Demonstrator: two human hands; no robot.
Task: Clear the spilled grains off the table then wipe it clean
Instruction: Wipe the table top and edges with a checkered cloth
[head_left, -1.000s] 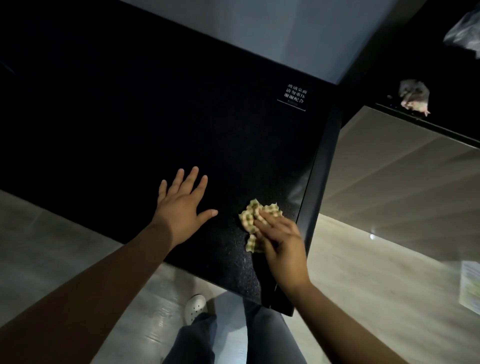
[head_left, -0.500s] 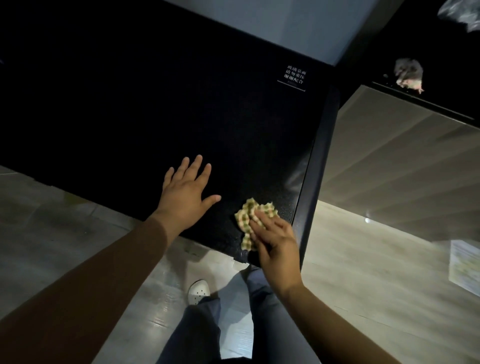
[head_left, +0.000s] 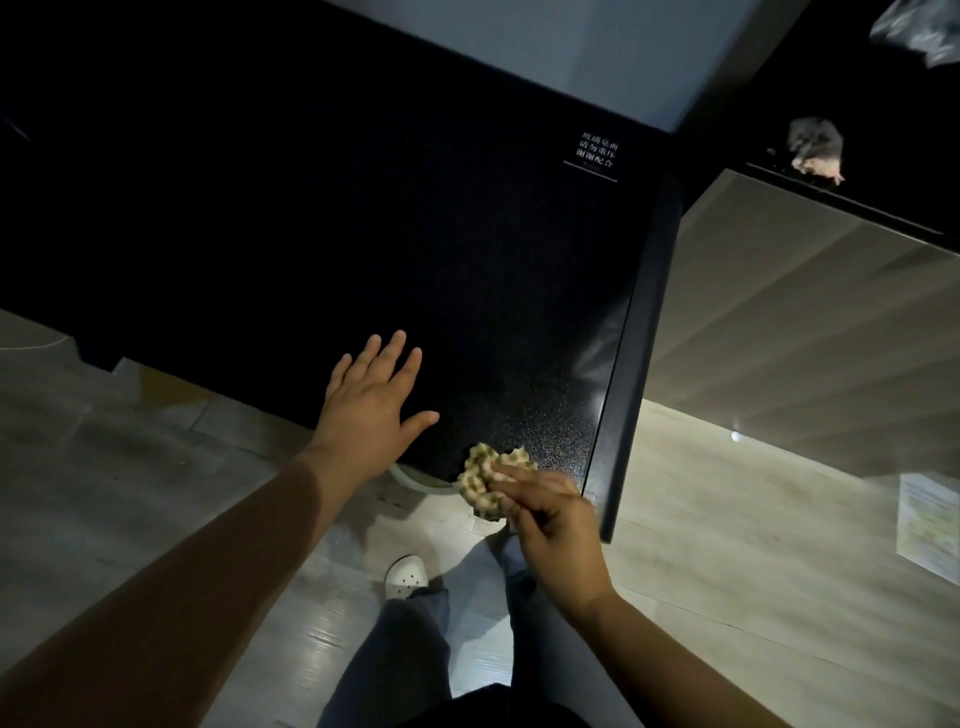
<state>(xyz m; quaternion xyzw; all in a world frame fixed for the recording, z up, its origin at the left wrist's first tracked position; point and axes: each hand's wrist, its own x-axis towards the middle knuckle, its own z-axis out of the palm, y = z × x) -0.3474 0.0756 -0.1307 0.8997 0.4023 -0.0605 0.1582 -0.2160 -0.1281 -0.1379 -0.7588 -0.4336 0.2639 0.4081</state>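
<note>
L hand (head_left: 371, 410) lies flat, palm down, on the black speckled tabletop (head_left: 363, 234) right at its near edge, fingers straight & spread, thumb out to the right; the wrist hangs past the edge. R hand (head_left: 550, 519) is at the same near edge, close to the near-right corner, fingers curled & pinching a bunched checked cloth (head_left: 485, 475), yellow-green on pale. Cloth touches the tabletop at the edge, w/ its lower part off the edge over the floor (head_left: 727, 571); R hand & cloth are a bit blurred. Hands are near each other, not touching. White printed label (head_left: 596, 155) sits nr the far-right corner. Pale curved rim (head_left: 415, 480) shows under the near edge btw the hands; can't tell what it is. On a separate dark surface, upper right, lies a crumpled rag (head_left: 815, 148). White shoe (head_left: 406, 576) is on the floor below.
</note>
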